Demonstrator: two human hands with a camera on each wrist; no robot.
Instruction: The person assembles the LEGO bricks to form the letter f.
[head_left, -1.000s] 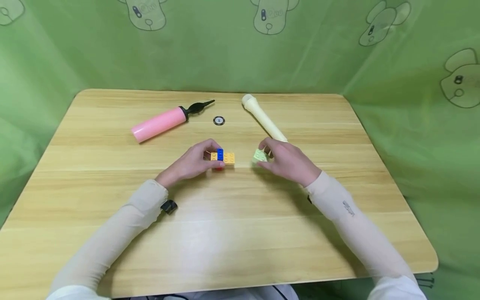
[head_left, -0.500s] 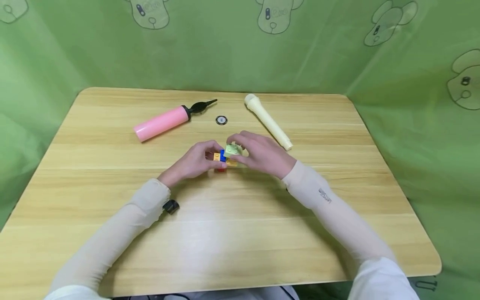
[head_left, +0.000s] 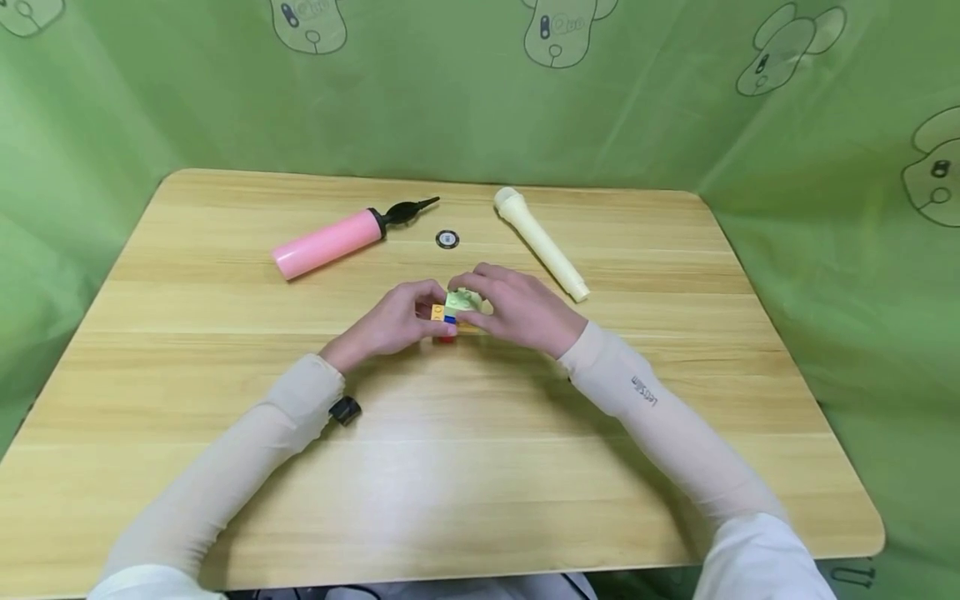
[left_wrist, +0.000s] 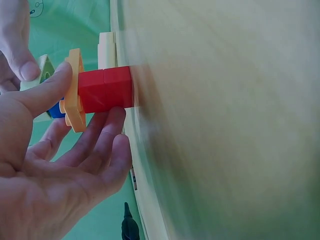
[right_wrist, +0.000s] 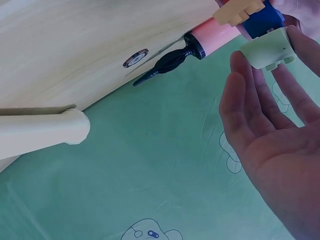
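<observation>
My left hand (head_left: 390,321) grips a small stack of toy building bricks between thumb and fingers, low over the table. Lowest in it are red bricks (left_wrist: 105,89), below a flat orange-yellow brick (left_wrist: 74,95), with a blue brick (right_wrist: 262,21) on top. From the right, my right hand (head_left: 528,310) pinches a pale green brick (right_wrist: 265,49) by its sides. This green brick sits against the top of the blue one, studs facing away from the stack. In the head view both hands meet near the table's middle and partly cover the bricks.
Beyond the hands, a pink hand pump (head_left: 330,243) with a black nozzle lies back left. A round black-and-white chip (head_left: 447,239) is beside its tip. Back right lies a cream toy microphone (head_left: 542,242). Green patterned cloth (head_left: 450,100) hangs behind the wooden table (head_left: 480,483).
My right hand has moved left with the pale green brick, bringing it over the stack and down against the blue brick. My left hand keeps its hold almost in place.
</observation>
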